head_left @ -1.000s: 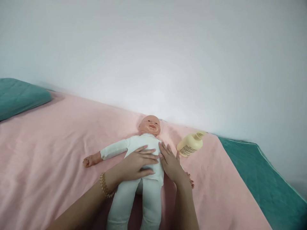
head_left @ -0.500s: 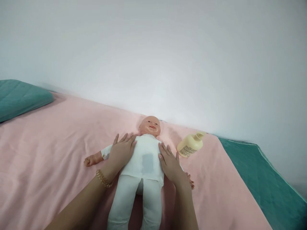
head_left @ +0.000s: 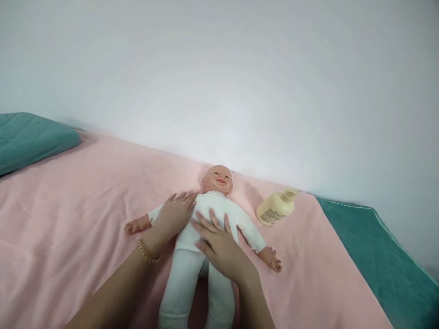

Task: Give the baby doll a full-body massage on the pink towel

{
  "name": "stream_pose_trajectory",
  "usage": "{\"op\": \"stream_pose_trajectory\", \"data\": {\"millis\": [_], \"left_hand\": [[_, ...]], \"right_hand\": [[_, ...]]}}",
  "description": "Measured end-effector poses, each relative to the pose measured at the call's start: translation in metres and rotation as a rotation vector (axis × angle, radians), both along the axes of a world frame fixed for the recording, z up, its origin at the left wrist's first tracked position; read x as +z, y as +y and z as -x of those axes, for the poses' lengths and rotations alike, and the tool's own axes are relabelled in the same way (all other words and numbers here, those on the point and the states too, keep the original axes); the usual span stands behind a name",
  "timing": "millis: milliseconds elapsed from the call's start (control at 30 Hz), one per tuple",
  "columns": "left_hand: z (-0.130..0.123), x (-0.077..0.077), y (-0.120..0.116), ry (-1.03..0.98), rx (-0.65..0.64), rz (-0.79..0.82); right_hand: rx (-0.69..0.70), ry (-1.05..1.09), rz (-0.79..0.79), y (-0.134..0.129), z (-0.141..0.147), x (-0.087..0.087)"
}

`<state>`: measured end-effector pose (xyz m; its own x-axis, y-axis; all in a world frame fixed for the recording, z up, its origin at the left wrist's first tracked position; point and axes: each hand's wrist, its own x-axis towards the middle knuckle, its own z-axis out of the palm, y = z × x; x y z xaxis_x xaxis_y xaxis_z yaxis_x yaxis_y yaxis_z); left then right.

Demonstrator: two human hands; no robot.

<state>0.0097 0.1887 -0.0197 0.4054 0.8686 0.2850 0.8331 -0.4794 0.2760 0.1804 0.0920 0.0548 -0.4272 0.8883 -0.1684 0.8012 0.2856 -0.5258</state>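
Observation:
A baby doll (head_left: 226, 208) in a white top and trousers lies on its back on the pink sheet, head toward the wall and arms spread. My left hand (head_left: 175, 214) rests open against the doll's shoulder and side at the left, covering part of its upper arm; a beaded bracelet (head_left: 147, 251) circles that wrist. Across the doll's belly lies my right hand (head_left: 221, 246), fingers spread, hiding the grey patch on the top. A pale yellow lotion bottle (head_left: 275, 209) with printed text stands tilted in view, right of the doll's shoulder.
The pink sheet (head_left: 103, 192) spreads under the doll, wrinkled at the left. A folded green pad (head_left: 34, 139) sits at the far left, and green fabric (head_left: 373, 256) shows at the right. Behind the bed rises a white wall (head_left: 219, 82).
My right hand has moved left from the doll's side onto its belly, uncovering the doll's arm at the right. My left hand stays nearly in place. The whole view has shifted slightly.

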Motion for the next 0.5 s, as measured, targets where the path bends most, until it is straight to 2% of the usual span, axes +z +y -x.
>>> {"op": "stream_pose_trajectory", "data": {"millis": [133, 200, 333, 500], "left_hand": [[-0.001, 0.000, 0.000, -0.022, 0.023, -0.002], [-0.002, 0.000, 0.000, -0.030, 0.029, -0.001], [-0.002, -0.001, 0.000, -0.037, 0.023, 0.003], [-0.002, -0.001, 0.001, -0.059, 0.017, 0.001]], "right_hand": [[-0.252, -0.092, -0.069, 0.021, -0.014, -0.019], [-0.330, -0.116, -0.061, 0.024, -0.024, -0.024], [-0.405, -0.156, -0.008, 0.020, -0.037, -0.025], [-0.431, -0.179, 0.030, 0.018, -0.041, -0.024]]}}
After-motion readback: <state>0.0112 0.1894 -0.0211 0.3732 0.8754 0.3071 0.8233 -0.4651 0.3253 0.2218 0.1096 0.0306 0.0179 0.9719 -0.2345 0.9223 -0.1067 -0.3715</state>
